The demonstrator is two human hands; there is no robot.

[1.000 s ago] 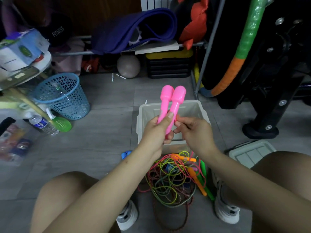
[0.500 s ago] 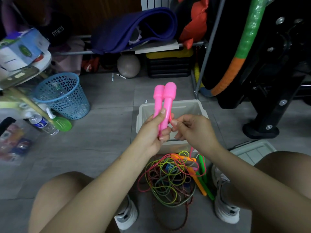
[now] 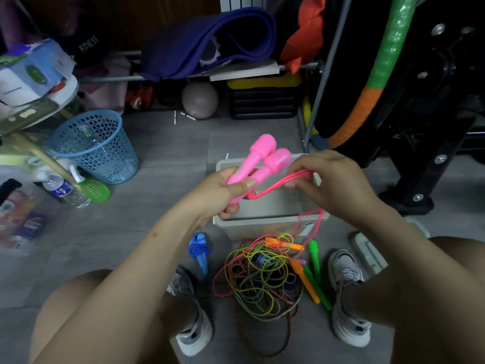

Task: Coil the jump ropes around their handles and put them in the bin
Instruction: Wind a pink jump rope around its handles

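My left hand (image 3: 223, 190) grips two pink jump-rope handles (image 3: 265, 158) side by side, tilted up to the right over the white bin (image 3: 262, 224). My right hand (image 3: 333, 185) pinches the pink rope (image 3: 278, 185) a little to the right of the handles, stretched taut; the rest of that rope trails down to a tangle of ropes (image 3: 259, 282) on the floor between my feet. Orange handles (image 3: 301, 274) and green handles (image 3: 315, 261) lie at the pile's right. A blue rope coiled on its handles (image 3: 200, 252) lies left of the pile.
A blue mesh basket (image 3: 97, 145) stands at the left with a water bottle (image 3: 65, 190) and green spray bottle beside it. The bin's lid (image 3: 367, 253) lies at the right. A shelf with a purple mat, a grey ball and black gym equipment stand behind.
My right hand has pulled the pink rope out to the right, away from the handles. The handles have tilted to the right in my left hand.
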